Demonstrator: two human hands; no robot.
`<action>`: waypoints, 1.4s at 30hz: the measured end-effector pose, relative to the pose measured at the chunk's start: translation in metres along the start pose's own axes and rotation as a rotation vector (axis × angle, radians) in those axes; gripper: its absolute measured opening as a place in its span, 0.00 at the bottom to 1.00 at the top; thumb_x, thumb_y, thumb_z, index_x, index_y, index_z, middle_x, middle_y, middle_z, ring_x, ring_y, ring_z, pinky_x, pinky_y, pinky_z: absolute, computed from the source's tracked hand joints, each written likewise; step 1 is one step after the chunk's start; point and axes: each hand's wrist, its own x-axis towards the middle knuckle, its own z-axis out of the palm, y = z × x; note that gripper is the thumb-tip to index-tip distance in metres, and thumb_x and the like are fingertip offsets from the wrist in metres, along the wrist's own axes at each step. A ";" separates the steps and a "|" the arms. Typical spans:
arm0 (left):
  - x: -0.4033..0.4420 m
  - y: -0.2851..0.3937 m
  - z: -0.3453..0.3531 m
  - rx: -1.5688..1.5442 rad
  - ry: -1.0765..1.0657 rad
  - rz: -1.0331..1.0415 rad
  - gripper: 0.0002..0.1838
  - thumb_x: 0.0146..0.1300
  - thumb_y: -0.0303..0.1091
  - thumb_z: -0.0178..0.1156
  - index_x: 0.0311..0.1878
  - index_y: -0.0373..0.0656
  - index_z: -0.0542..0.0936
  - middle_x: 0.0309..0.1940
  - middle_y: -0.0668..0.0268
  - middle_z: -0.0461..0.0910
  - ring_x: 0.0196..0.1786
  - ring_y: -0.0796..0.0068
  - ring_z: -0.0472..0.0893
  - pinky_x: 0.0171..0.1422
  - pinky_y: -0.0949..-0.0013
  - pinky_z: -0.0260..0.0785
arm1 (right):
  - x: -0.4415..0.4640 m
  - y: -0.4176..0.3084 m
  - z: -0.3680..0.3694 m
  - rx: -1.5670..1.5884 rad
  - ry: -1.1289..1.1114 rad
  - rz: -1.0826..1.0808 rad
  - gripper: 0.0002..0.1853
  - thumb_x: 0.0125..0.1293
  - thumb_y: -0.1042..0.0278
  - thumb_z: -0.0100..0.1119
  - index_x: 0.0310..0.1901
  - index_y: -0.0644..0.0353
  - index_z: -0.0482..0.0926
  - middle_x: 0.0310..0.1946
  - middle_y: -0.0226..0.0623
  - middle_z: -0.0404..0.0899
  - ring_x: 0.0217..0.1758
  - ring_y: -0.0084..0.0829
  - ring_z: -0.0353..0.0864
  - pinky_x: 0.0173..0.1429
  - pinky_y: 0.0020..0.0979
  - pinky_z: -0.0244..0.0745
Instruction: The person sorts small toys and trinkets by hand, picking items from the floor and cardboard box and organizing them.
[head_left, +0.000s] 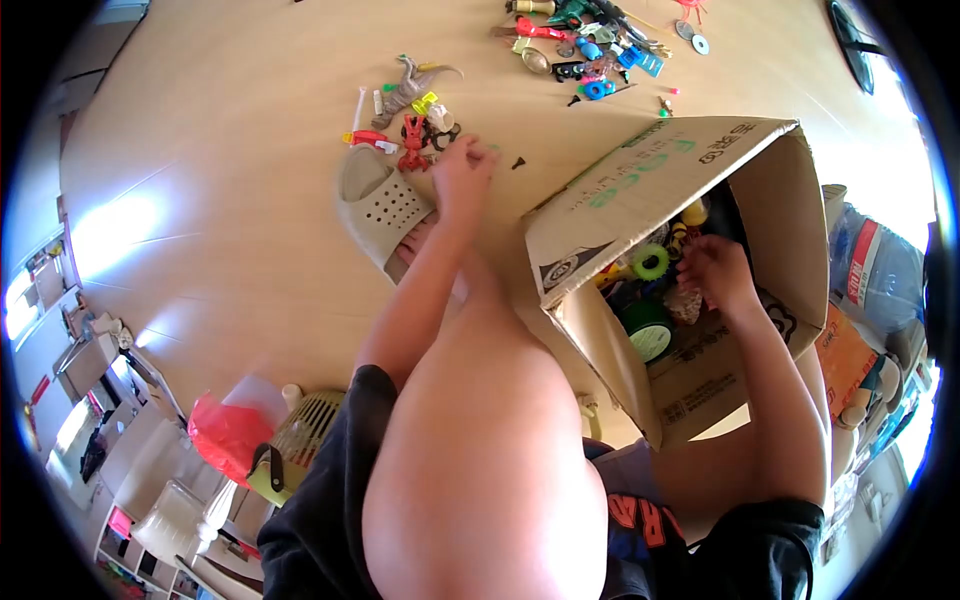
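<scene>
My left hand [465, 180] is over the floor in front of the shoe, fingers bent together. A speck of green shows at its fingertips, too small to name. Beside it lie a red toy figure [414, 142], a white piece [440, 117] and a grey toy dinosaur [405, 92]. A small black piece [519, 163] lies to its right. My right hand [715, 272] reaches inside a tilted cardboard box [640, 170], its bent fingers apart over the toys. Near those fingers are a bright green ring [650, 263] and a dark green round container [646, 330].
A larger heap of mixed toys [590, 50] lies on the wooden floor [230, 120] at the top. My foot wears a beige clog [385, 205]. A large water bottle [885, 270] stands right of the box. A green basket [300, 440] and red bag [225, 435] are at lower left.
</scene>
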 end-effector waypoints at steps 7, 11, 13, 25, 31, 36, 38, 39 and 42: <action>0.004 -0.002 0.006 0.128 0.055 0.034 0.14 0.58 0.34 0.71 0.44 0.40 0.80 0.35 0.62 0.81 0.37 0.63 0.81 0.43 0.61 0.75 | -0.022 -0.054 0.013 -0.534 0.177 0.027 0.14 0.75 0.63 0.53 0.39 0.67 0.79 0.24 0.44 0.82 0.26 0.40 0.84 0.32 0.37 0.80; 0.007 -0.003 -0.003 0.245 -0.031 0.047 0.12 0.59 0.35 0.70 0.43 0.42 0.80 0.35 0.63 0.81 0.36 0.64 0.81 0.42 0.61 0.75 | -0.058 -0.093 0.045 -1.130 0.183 -0.230 0.14 0.73 0.61 0.54 0.38 0.64 0.82 0.24 0.51 0.80 0.29 0.53 0.81 0.35 0.47 0.76; 0.006 0.003 -0.004 0.291 -0.068 0.040 0.11 0.61 0.35 0.69 0.42 0.41 0.81 0.34 0.62 0.81 0.35 0.64 0.81 0.42 0.62 0.75 | -0.082 -0.115 0.062 -1.117 0.152 -0.314 0.13 0.71 0.62 0.56 0.37 0.63 0.82 0.26 0.51 0.80 0.29 0.54 0.80 0.36 0.49 0.76; 0.011 0.018 -0.018 -0.257 -0.147 -0.255 0.07 0.72 0.30 0.58 0.44 0.35 0.77 0.32 0.64 0.82 0.32 0.75 0.84 0.36 0.72 0.78 | -0.089 -0.108 0.057 -1.088 -0.043 -0.516 0.08 0.69 0.65 0.58 0.37 0.61 0.80 0.26 0.42 0.81 0.29 0.47 0.81 0.33 0.44 0.77; 0.016 0.041 -0.015 -0.487 -0.209 -0.302 0.06 0.68 0.24 0.61 0.45 0.33 0.76 0.34 0.60 0.83 0.35 0.67 0.86 0.41 0.70 0.83 | -0.094 -0.102 0.065 -1.044 -0.122 -0.518 0.09 0.68 0.63 0.58 0.39 0.60 0.80 0.27 0.42 0.81 0.30 0.45 0.83 0.33 0.43 0.78; 0.018 0.022 -0.003 -0.233 -0.351 -0.233 0.08 0.64 0.24 0.65 0.45 0.33 0.80 0.36 0.61 0.84 0.35 0.71 0.85 0.42 0.72 0.82 | -0.099 -0.091 0.071 -1.215 -0.209 -0.570 0.09 0.68 0.62 0.57 0.41 0.59 0.79 0.28 0.38 0.82 0.32 0.40 0.85 0.32 0.40 0.79; 0.015 0.021 0.002 0.033 -0.391 -0.103 0.09 0.62 0.25 0.67 0.45 0.34 0.82 0.36 0.62 0.84 0.36 0.74 0.85 0.42 0.72 0.80 | -0.102 -0.088 0.077 -1.217 -0.227 -0.587 0.09 0.69 0.62 0.56 0.40 0.59 0.79 0.28 0.37 0.82 0.32 0.38 0.85 0.32 0.38 0.80; 0.012 0.024 0.003 0.092 -0.387 -0.026 0.09 0.61 0.25 0.68 0.44 0.34 0.82 0.36 0.62 0.84 0.36 0.74 0.85 0.42 0.72 0.80 | -0.104 -0.085 0.080 -1.186 -0.227 -0.611 0.09 0.69 0.62 0.56 0.40 0.59 0.78 0.28 0.36 0.82 0.32 0.37 0.85 0.32 0.38 0.80; 0.002 0.033 0.010 0.214 -0.375 0.142 0.10 0.60 0.26 0.69 0.44 0.35 0.83 0.37 0.60 0.85 0.36 0.74 0.85 0.43 0.71 0.78 | -0.107 -0.080 0.087 -1.115 -0.262 -0.632 0.08 0.65 0.66 0.56 0.38 0.61 0.78 0.30 0.37 0.82 0.33 0.36 0.86 0.34 0.36 0.81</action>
